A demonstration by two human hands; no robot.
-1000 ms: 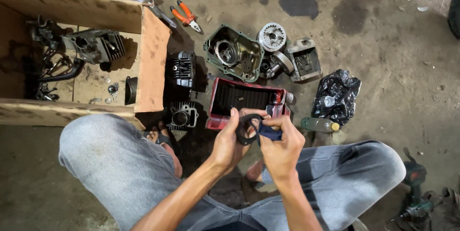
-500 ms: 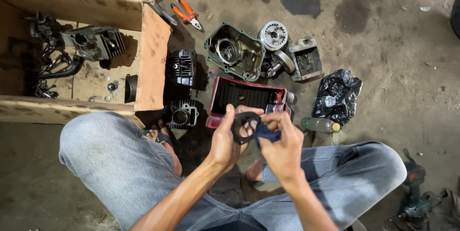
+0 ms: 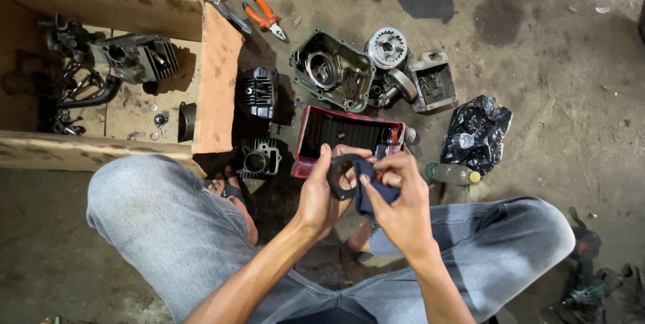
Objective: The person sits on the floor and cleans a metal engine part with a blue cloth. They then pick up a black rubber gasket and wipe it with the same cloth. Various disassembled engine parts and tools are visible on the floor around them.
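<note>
Our left hand [image 3: 321, 196] gripping black ring gasket [image 3: 340, 177], right hand [image 3: 402, 204] pinching dark blue rag [image 3: 376, 191] against it, above red tray [image 3: 349, 132].

The gasket [image 3: 340, 177] looked thin, black and matt; the rag [image 3: 377, 189] was dark blue cloth. At twelve o'clock the tray [image 3: 322, 137] was red painted metal, dulled by grime. The cover [image 3: 330, 70] showed greasy cast metal, the gear [image 3: 387, 47] brighter bare steel. At ten o'clock the crate [image 3: 216, 68] was rough raw wood. The bag [image 3: 478, 129] was glossy black plastic. The floor [image 3: 551, 55] was rough, stained concrete.
</note>
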